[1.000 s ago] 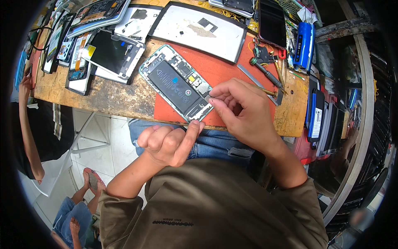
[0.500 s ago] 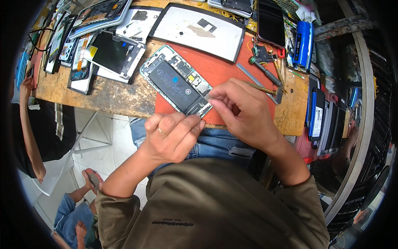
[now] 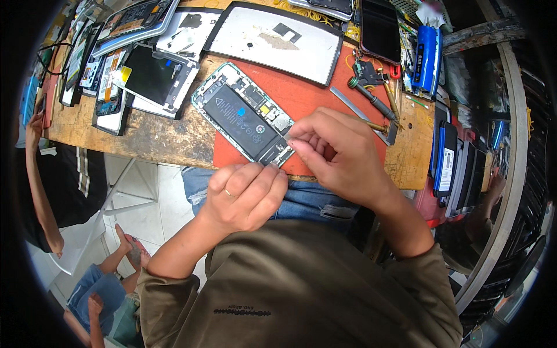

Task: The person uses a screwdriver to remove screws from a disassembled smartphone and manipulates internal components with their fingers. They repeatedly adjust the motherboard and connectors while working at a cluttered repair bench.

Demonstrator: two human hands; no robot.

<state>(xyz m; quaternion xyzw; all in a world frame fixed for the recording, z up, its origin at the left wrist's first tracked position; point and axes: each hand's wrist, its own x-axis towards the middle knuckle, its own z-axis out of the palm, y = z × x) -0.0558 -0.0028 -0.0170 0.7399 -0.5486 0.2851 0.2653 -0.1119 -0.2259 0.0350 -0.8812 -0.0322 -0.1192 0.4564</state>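
Opened phone (image 3: 243,119) lay back-off on the red mat (image 3: 325,98), at 11 o'clock from both hands, its lower end at the mat's near edge, close to the front edge of the desk (image 3: 145,136). Change vs a second ago: left hand (image 3: 246,194) had come up from below the desk edge, where it was curled near the lap, and its fingertips now pressed against the phone's bottom end, fingers together and bent, nothing gripped. Right hand (image 3: 339,151) stayed put at 3 o'clock of the phone's lower corner, thumb and forefinger pinched narrow on something small and pale; couldn't tell what. My read: phone now braced from two sides, so fine work at that corner was underway rather than just starting. Materials: phone had a flat black battery slab, a silvery frame, small metal shields along one side. Mat was smooth and matte, the desk rough, scarred wood. At 12 o'clock a large white panel with black rim (image 3: 272,37); at 2 o'clock a thin metal pry bar (image 3: 360,113) and a dark-handled screwdriver (image 3: 371,98); at 10 o'clock a stack of loose screens (image 3: 148,75).
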